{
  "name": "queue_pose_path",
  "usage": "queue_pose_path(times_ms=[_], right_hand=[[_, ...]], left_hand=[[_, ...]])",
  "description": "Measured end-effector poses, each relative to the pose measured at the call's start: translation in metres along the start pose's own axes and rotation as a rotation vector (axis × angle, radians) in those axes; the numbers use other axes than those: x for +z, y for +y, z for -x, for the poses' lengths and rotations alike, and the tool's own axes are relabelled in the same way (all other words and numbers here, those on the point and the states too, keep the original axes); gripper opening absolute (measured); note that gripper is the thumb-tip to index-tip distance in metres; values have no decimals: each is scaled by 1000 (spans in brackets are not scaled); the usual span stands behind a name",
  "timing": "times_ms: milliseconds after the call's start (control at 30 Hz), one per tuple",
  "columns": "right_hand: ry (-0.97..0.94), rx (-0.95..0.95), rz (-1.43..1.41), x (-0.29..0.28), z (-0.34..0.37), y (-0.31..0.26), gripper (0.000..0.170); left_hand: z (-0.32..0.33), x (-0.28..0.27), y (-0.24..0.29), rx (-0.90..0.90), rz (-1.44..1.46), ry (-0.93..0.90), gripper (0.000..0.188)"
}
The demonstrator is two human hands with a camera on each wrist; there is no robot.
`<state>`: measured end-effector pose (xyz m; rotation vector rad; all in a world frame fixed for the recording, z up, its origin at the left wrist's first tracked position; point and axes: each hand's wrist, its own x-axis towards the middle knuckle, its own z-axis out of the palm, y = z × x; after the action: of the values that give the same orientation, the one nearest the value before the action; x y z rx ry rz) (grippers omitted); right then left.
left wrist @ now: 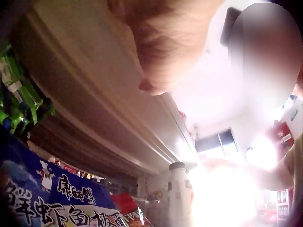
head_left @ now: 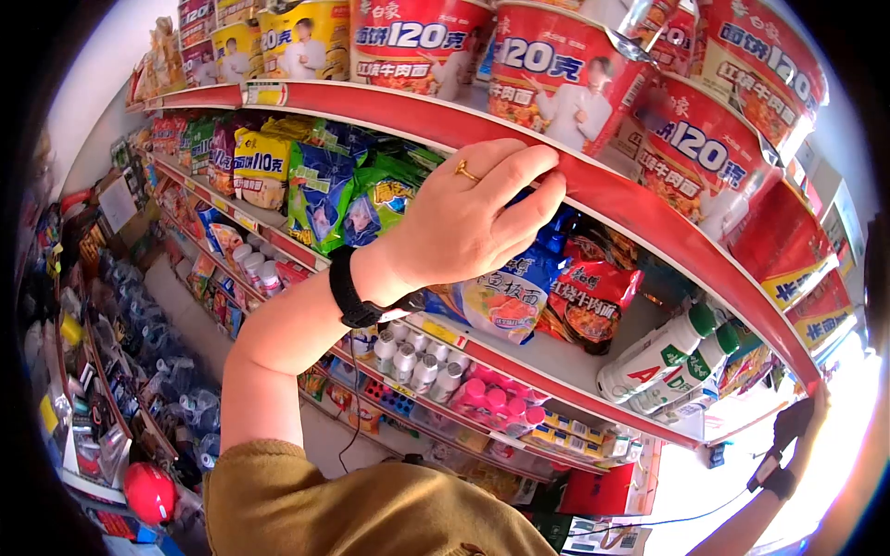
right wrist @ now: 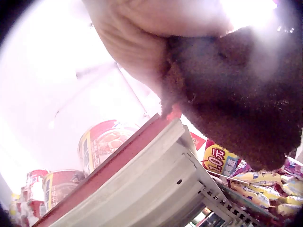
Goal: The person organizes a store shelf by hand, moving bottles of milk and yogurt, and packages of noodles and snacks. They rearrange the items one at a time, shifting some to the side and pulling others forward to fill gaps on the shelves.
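the left hand (head_left: 473, 213), with a ring (head_left: 466, 170) on one finger, rested at the red edge (head_left: 667, 211) of the upper shelf, its fingers fairly straight and close together, gripping nothing. the right hand (right wrist: 137, 42) held a brown cloth (right wrist: 236, 94), which lay against the far end of that same edge; its fingertips were hidden. in the head view this hand was small and lost in glare, and the cloth was only a dark patch, whereas the right wrist view showed its fuzzy weave up close, along with a bracket (right wrist: 225, 205) full of holes under the shelf. the head view alone took in the whole row of noodle tubs (head_left: 565, 79) above the edge and the pink bottles (head_left: 496, 403) lower down. a blue noodle packet (head_left: 501, 301) sat on the shelf below the left hand; the left wrist view brought out the little chef printed on it, and also showed the upper shelf's pale underside (left wrist: 94, 85) and a window (left wrist: 218, 144) beyond. white bottles (head_left: 658, 361) stood farther right, between the packet and the cloth.
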<state>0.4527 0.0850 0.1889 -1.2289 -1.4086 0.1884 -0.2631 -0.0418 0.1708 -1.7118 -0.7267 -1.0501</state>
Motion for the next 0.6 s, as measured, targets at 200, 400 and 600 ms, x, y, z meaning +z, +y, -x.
queue_pose_path(times_ms=[200,400,600], right_hand=[[28,6,19,8,13,-22,42],[18,38,-32,-13,-1,10,35],[107,1,-58,7,20,-18,35]], left_hand=[[-7,3,16,39,-80,-96,47],[-15,17,28,88,-55,-32,45],[-20,28,38,72,-73,-36,47]])
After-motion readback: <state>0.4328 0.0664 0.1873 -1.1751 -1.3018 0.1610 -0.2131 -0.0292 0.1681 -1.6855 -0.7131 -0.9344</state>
